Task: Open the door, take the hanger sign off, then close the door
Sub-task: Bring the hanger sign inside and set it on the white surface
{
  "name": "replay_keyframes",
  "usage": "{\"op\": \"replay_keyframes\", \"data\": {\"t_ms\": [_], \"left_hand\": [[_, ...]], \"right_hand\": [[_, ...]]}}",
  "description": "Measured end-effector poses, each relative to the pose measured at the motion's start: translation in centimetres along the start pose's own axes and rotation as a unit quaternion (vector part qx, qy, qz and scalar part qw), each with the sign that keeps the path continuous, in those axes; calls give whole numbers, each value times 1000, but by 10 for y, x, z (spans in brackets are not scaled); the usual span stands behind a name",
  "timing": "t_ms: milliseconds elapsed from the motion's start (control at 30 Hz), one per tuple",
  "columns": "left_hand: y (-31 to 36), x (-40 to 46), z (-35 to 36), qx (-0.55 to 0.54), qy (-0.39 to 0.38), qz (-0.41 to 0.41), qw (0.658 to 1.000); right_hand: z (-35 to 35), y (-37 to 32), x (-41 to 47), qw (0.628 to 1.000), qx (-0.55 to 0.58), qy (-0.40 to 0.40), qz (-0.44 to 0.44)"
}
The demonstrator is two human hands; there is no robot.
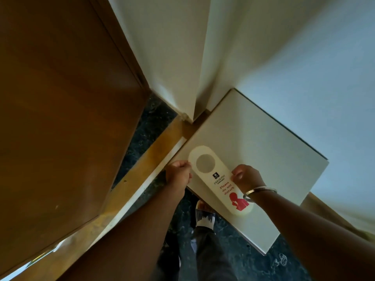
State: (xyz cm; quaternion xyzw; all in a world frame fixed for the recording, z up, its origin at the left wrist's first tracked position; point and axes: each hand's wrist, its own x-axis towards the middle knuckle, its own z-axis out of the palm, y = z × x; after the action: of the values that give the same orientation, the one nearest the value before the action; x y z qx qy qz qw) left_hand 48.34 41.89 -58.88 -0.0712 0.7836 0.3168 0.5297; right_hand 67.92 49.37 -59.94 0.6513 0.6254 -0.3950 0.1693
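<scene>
The hanger sign [220, 179] is a cream card with a round hole at its far end, red "Please do not disturb" lettering and a red figure. It lies flat just over a white tabletop [269, 151]. My right hand [246, 177], with a metal bangle at the wrist, pinches the sign's right edge near the lettering. My left hand [178, 175] is curled closed against the sign's rim beside the hole. The brown wooden door [60, 118] fills the left of the view, away from both hands. Its handle is out of sight.
A wooden threshold strip [160, 147] runs diagonally between the door and the tabletop. White walls [172, 57] meet in a corner behind. Below is dark marbled floor [243, 260], with my sandalled foot [205, 217] and trouser leg under the tabletop's near edge.
</scene>
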Motion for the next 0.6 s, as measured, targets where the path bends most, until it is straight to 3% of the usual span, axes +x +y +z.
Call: {"op": "replay_keyframes", "data": {"t_ms": [200, 333, 467, 600], "left_hand": [[3, -8, -17, 81, -42, 30, 995], [25, -68, -74, 207, -58, 130, 968], [37, -151, -154, 412, 19, 195, 890], [32, -239, -237, 464, 244, 273, 807]], "right_hand": [[0, -8, -15, 996, -50, 70, -10], [-28, -53, -68, 977, -124, 61, -160], [-56, -135, -141, 896, -227, 83, -374], [-65, -248, -219, 766, -240, 135, -580]]}}
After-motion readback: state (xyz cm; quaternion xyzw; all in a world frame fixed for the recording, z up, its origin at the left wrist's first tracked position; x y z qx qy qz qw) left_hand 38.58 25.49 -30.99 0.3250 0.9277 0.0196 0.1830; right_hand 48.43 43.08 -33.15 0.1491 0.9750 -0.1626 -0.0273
